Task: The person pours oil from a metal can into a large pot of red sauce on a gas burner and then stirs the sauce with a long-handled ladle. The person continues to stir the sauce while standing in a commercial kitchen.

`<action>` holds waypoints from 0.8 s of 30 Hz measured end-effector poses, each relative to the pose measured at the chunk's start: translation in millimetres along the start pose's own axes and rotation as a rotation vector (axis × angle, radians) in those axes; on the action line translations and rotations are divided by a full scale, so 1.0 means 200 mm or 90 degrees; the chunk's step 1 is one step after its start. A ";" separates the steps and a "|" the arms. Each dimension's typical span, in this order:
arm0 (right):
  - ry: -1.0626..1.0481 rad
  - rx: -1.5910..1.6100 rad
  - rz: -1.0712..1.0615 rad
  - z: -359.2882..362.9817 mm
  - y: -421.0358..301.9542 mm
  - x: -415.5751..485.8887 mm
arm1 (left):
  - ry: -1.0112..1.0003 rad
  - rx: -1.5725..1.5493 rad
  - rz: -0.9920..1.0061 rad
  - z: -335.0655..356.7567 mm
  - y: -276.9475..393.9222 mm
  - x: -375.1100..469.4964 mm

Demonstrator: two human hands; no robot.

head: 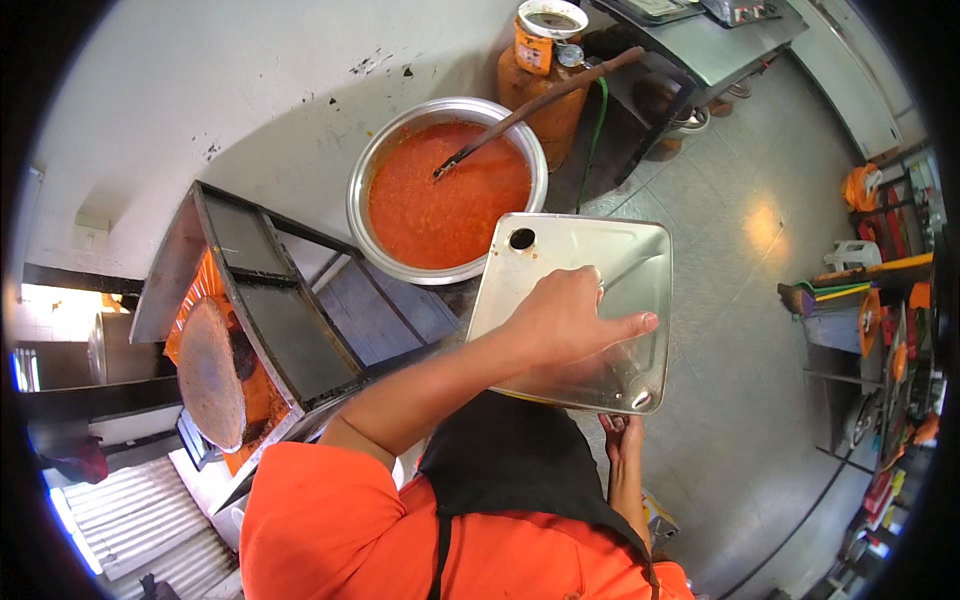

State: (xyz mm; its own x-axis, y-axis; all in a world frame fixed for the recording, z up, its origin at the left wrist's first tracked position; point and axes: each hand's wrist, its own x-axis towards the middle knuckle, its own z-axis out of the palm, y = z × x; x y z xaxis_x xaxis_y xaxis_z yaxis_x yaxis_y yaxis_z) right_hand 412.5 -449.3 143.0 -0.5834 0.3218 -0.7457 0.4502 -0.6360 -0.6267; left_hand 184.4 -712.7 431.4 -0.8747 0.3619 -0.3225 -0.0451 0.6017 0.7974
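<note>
A square metal can [634,255] is held in front of my black apron, with a round dark opening near one corner of its top. My left hand [566,311] is curled on the middle of that top, thumb stretched to the right; any handle under the fingers is hidden. At the can's near lower edge, my right hand [622,435] supports it with curled fingers, partly out of sight. Just beyond the can stands a large aluminium pot [360,217] of chunky red sauce [442,210]. A long wooden-handled paddle [540,105] leans in it, its dark end in the sauce.
Behind the pot, a rusty orange gas cylinder [555,112] carries a white bowl [553,19] and a green hose [600,120]. A black metal frame [300,330] stands left, beside a round griddle-like disc [211,373]. A steel table [720,45] is at the back; cluttered shelves [885,322] line the right.
</note>
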 end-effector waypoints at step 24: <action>0.095 -0.146 -0.152 0.41 -0.42 -0.30 | 0.031 -0.087 -0.014 -0.39 -0.34 0.19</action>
State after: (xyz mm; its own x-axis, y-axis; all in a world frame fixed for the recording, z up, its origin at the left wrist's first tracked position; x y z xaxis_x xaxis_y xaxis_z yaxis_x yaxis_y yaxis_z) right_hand 354.3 -471.9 258.8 -0.5931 0.5522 -0.5859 0.4628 -0.3617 -0.8093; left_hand 116.9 -794.7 404.3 -0.8953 0.3127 -0.3173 -0.1260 0.5053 0.8537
